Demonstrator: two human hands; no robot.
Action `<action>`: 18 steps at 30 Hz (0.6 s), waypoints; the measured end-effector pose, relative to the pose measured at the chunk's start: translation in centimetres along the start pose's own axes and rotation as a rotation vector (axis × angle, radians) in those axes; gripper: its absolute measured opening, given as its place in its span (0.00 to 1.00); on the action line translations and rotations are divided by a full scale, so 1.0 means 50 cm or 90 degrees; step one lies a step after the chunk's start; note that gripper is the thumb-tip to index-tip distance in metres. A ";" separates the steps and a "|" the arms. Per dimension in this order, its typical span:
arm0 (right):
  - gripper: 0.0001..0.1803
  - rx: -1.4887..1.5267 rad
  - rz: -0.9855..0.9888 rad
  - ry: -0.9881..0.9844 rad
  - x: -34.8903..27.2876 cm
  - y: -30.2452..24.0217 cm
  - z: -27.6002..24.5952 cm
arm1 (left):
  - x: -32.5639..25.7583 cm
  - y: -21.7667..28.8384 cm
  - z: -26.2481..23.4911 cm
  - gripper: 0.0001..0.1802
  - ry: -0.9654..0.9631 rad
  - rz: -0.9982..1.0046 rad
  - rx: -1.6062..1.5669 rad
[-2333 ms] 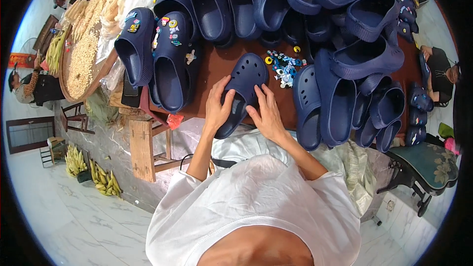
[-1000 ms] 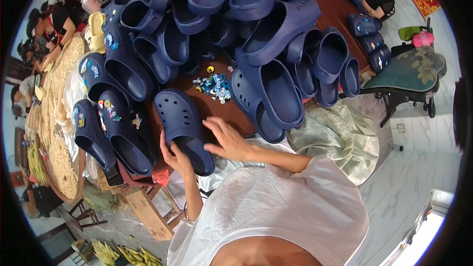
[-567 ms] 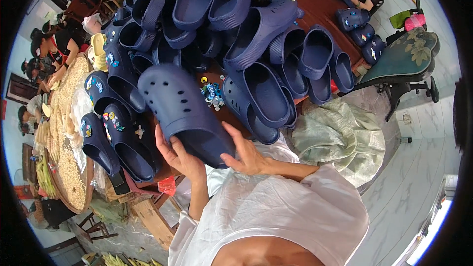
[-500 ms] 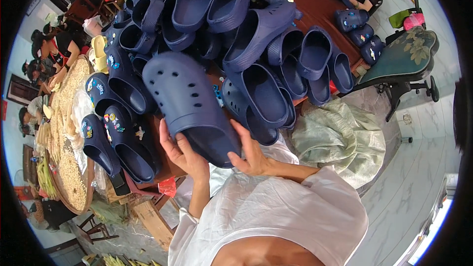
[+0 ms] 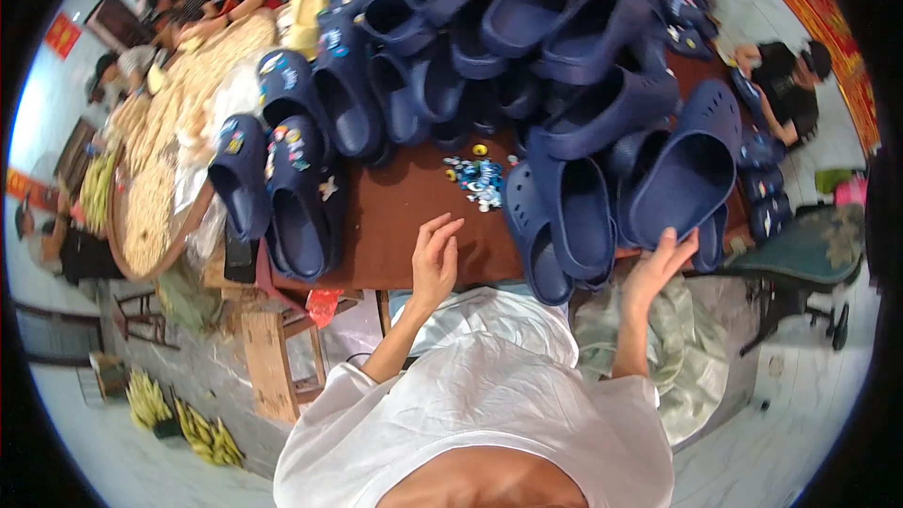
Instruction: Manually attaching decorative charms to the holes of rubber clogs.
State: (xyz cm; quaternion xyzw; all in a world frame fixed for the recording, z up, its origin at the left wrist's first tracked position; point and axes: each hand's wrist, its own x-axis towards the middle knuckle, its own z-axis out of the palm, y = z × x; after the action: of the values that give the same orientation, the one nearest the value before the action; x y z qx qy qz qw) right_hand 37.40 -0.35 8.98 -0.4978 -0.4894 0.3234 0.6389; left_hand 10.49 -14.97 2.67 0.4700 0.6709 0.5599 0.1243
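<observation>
My right hand [image 5: 658,268] grips the heel of a navy clog [image 5: 687,174], tilted with its toe pointing away, at the right end of a pile of plain navy clogs [image 5: 428,33]. My left hand [image 5: 435,259] hovers at the table's near edge with its fingers stretched out and nothing in it. Just beyond its fingertips lies a small heap of colourful shoe charms [image 5: 480,183] on the brown tabletop [image 5: 376,226]. Navy clogs bearing charms [image 5: 299,198] stand to the left.
At left, a large round tray [image 5: 146,249] holds pale kernels, with people beside it. A greenish sack [image 5: 677,343] and a swivel chair [image 5: 800,249] are at right. A wooden stool [image 5: 268,362] stands near left. Another person [image 5: 790,99] sits at far right.
The clog that both hands held in the middle has moved right, onto the pile's right end, in my right hand. My left hand has let go, and the charm heap is uncovered.
</observation>
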 end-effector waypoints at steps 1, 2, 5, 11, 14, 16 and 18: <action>0.32 0.006 0.020 -0.008 0.027 0.018 -0.006 | -0.010 -0.027 -0.002 0.16 0.001 -0.016 0.010; 0.35 0.053 0.029 -0.004 0.048 0.029 0.001 | -0.021 -0.048 -0.008 0.16 0.024 -0.025 0.021; 0.38 0.070 0.113 0.001 0.090 0.059 0.007 | -0.052 -0.100 -0.022 0.16 0.063 -0.047 0.064; 0.43 -0.041 0.127 -0.075 0.129 0.086 0.005 | -0.065 -0.160 -0.054 0.16 0.116 -0.061 0.120; 0.46 -0.081 0.126 -0.081 0.113 0.081 0.009 | -0.069 -0.169 -0.060 0.16 0.131 -0.054 0.158; 0.47 -0.097 0.117 -0.081 0.104 0.080 0.009 | -0.076 -0.186 -0.062 0.16 0.138 -0.045 0.175; 0.43 -0.096 0.101 -0.057 0.097 0.090 0.006 | -0.086 -0.199 -0.060 0.16 0.145 -0.035 0.193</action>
State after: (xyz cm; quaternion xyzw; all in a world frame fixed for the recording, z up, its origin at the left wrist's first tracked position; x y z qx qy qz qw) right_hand 38.95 5.42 6.17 -0.5669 -0.4992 0.3573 0.5493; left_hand 5.79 -19.47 -6.50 0.3985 0.7698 0.4985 -0.0096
